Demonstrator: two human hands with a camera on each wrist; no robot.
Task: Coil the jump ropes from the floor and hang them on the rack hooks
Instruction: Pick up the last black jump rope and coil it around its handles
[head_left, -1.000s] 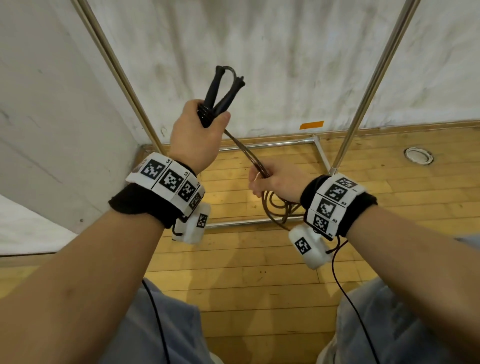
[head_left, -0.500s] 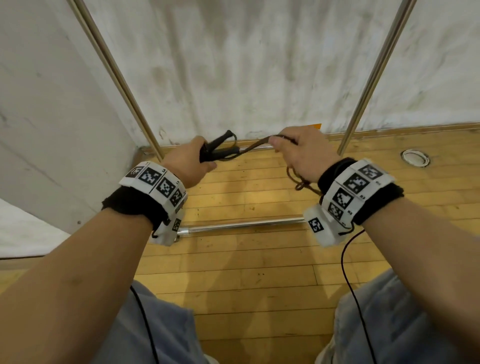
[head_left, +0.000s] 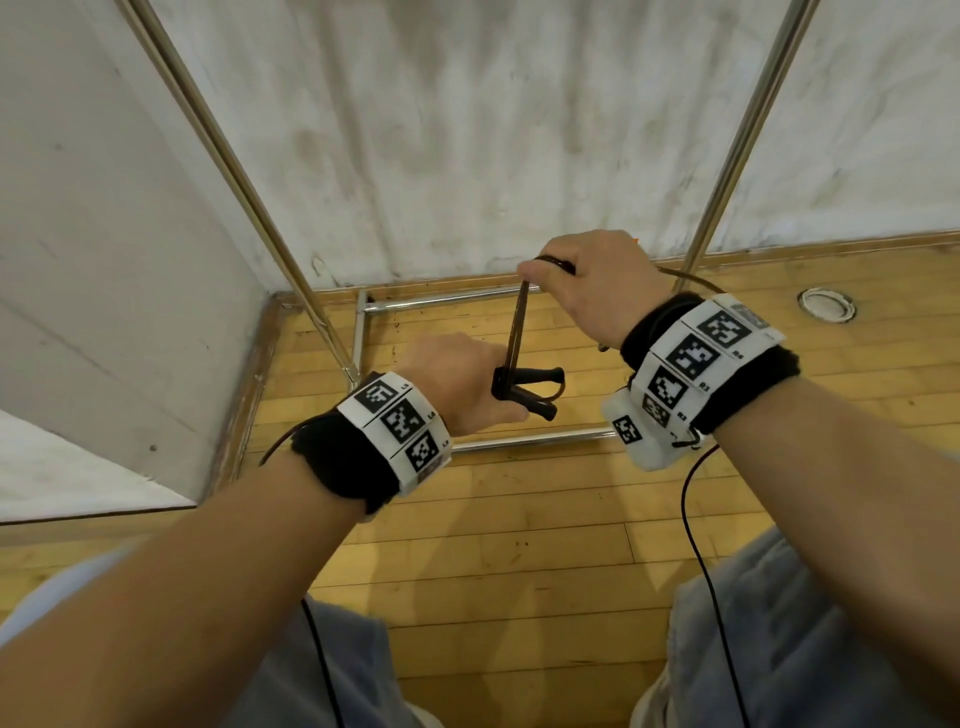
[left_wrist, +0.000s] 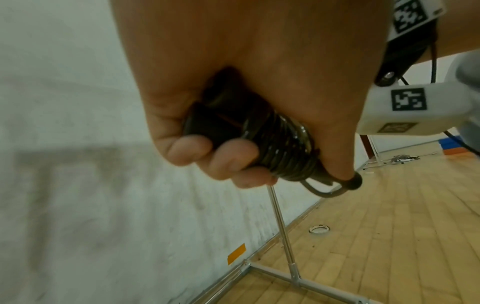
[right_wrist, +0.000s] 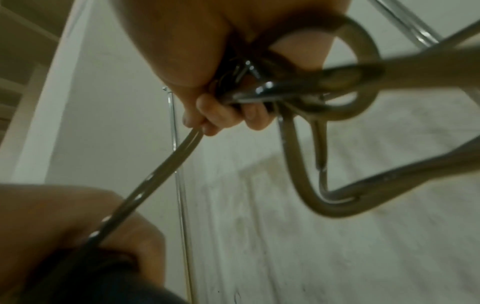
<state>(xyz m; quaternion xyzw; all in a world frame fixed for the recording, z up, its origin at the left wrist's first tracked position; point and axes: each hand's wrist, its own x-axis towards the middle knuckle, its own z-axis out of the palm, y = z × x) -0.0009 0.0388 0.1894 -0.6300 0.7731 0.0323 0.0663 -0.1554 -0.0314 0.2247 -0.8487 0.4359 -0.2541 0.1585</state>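
Note:
My left hand (head_left: 457, 384) grips the two black handles (head_left: 535, 387) of a jump rope, held level and pointing right. Dark cord is wound in several turns around the handles (left_wrist: 283, 148), under my curled fingers (left_wrist: 189, 152). A taut stretch of cord (head_left: 517, 322) rises from the handles to my right hand (head_left: 587, 286), which holds it higher and further back. In the right wrist view my right fingers (right_wrist: 221, 115) pinch the cord (right_wrist: 155, 172), and loose loops (right_wrist: 319, 197) hang below that hand. The metal rack's uprights (head_left: 244, 171) stand in front of me; no hooks are in view.
The rack's base tubes (head_left: 524, 441) lie on the wooden floor close to the white wall (head_left: 467, 130). A second upright (head_left: 737, 135) rises on the right. A round floor fitting (head_left: 826, 305) sits to the right, and a cable (head_left: 696, 519) hangs from my right wrist.
My left hand dropped from chest height and turned the handles from upright to level. My right hand rose from below the handles to above them, drawing the cord over and around.

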